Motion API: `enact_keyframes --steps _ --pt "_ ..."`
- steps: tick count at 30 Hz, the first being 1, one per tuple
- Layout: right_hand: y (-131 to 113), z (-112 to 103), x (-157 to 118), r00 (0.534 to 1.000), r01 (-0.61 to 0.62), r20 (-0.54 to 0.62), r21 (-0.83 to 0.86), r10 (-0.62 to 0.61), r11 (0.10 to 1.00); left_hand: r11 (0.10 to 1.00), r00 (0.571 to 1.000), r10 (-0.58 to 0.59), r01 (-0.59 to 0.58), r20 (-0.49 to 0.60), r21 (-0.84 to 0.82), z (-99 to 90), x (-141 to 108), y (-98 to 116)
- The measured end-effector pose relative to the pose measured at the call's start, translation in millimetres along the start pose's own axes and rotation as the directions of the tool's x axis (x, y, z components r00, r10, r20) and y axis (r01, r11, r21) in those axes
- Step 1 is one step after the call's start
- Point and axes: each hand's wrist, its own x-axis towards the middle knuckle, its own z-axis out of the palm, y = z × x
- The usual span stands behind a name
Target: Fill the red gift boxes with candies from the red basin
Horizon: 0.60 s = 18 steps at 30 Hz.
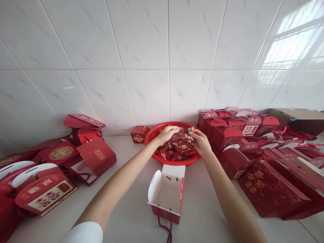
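Red wrapped packet is being pinched by the right hand, above the red basin, where similar packets are lying. Left hand is hovering over the basin just beside that packet; cannot tell whether it is gripping anything. Open box is standing on the counter, just in front of the basin. Red boxes are flanking both sides.
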Motion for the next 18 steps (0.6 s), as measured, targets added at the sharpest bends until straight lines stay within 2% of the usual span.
enact_keyframes --steps 3,5,9,11,14,18 --pt "-1.2 -4.4 5.4 0.999 0.007 -0.04 0.073 -0.004 0.997 0.988 0.988 -0.103 0.087 0.119 0.131 -9.5 -2.7 -8.8" --pt "-2.4 -6.5 8.1 0.999 -0.014 -0.042 0.111 0.019 0.994 0.964 0.963 -0.175 0.125 0.204 0.236 -11.7 -4.7 -15.2" --pt "-6.1 -8.3 9.1 0.997 -0.078 0.0 0.161 0.079 0.984 0.92 0.915 -0.271 0.155 0.299 0.36 1.4 -3.4 -22.5" --pt "-8.4 -8.6 8.0 0.995 -0.097 0.014 0.183 0.096 0.978 0.913 0.911 -0.284 0.161 0.3 0.375 12.0 0.5 -24.7" --pt "-10.7 -8.9 6.3 0.994 -0.11 0.013 0.215 0.109 0.97 0.916 0.926 -0.272 0.165 0.263 0.366 22.6 6.6 -29.2" --pt "-10.8 -9.5 6.3 0.993 -0.118 0.008 0.248 0.12 0.962 0.938 0.958 -0.234 0.178 0.166 0.296 21.8 9.7 -34.0"
